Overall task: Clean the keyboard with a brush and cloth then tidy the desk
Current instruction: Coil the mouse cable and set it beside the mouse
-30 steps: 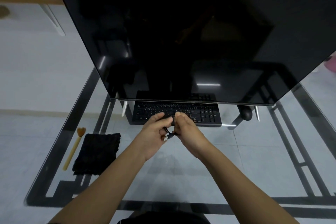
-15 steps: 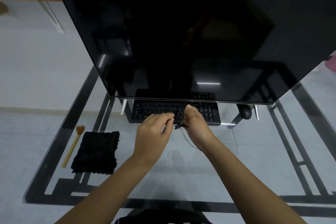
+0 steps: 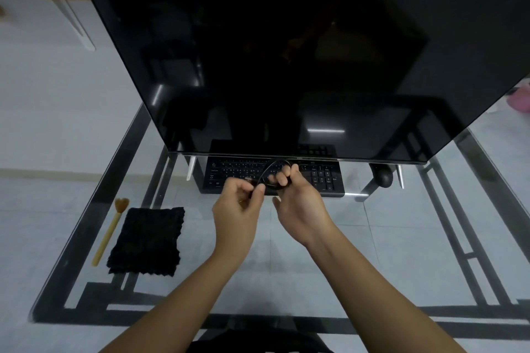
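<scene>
A black keyboard (image 3: 321, 178) lies on the glass desk, partly under the lower edge of a big dark monitor (image 3: 286, 60). Both hands hover just in front of it, holding a thin black cable (image 3: 268, 170) that forms a loop. My left hand (image 3: 239, 200) pinches one end of the cable between thumb and fingers. My right hand (image 3: 298, 200) has the loop wound round its raised fingers. At the left of the desk lie a folded black cloth (image 3: 146, 241) and, beside it, a tan-handled brush (image 3: 110, 231) with its bristles pointing away from me.
A black mouse (image 3: 383, 176) sits to the right of the keyboard by a monitor foot. The glass desk (image 3: 286, 281) has a dark metal frame below it. A pink object (image 3: 520, 99) lies on the floor at far right.
The hands have moved up towards the keyboard and apart. The cable, earlier bunched between them, now forms a loop around the right hand's fingers.
</scene>
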